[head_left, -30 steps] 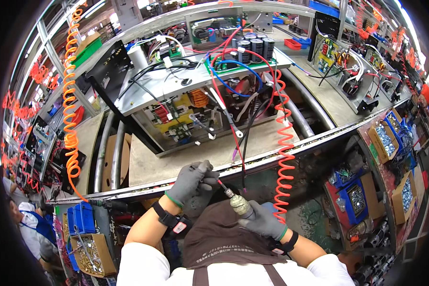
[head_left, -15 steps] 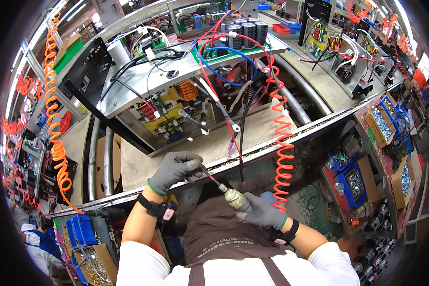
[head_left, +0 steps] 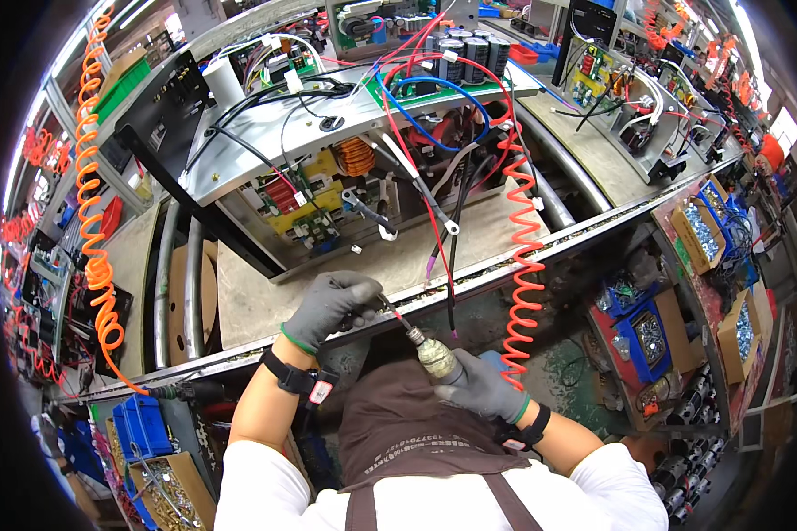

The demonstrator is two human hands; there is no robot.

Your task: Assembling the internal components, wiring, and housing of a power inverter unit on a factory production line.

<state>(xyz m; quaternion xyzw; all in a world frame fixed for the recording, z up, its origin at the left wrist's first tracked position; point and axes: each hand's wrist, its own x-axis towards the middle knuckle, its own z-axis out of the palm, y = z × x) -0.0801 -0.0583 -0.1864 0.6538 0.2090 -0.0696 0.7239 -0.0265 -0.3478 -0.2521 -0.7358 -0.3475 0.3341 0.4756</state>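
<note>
My right hand (head_left: 485,387), in a grey glove, is wrapped round a power screwdriver (head_left: 437,358) with a pale, tape-wrapped body. Its slim bit slants up and left to the fingertips of my gloved left hand (head_left: 335,310). Those fingers are pinched together at the tip; whatever small thing they hold is hidden. Both hands are at the near edge of the bench, in front of my brown apron (head_left: 390,425). Beyond them stands an open metal chassis (head_left: 279,159) with circuit boards, a copper coil (head_left: 356,157) and loose cables with ring terminals (head_left: 452,227).
An orange coiled hose (head_left: 523,265) hangs down beside my right hand, another orange hose (head_left: 93,195) at the left. Blue bins (head_left: 644,341) and cardboard boxes of fasteners (head_left: 742,329) stand on the right, more bins (head_left: 139,425) at lower left. Metal rollers (head_left: 193,292) lie under the chassis boards.
The view has shifted slightly, so the chassis sits a little further right. Both hands keep their hold, the left fingers still at the screwdriver's tip.
</note>
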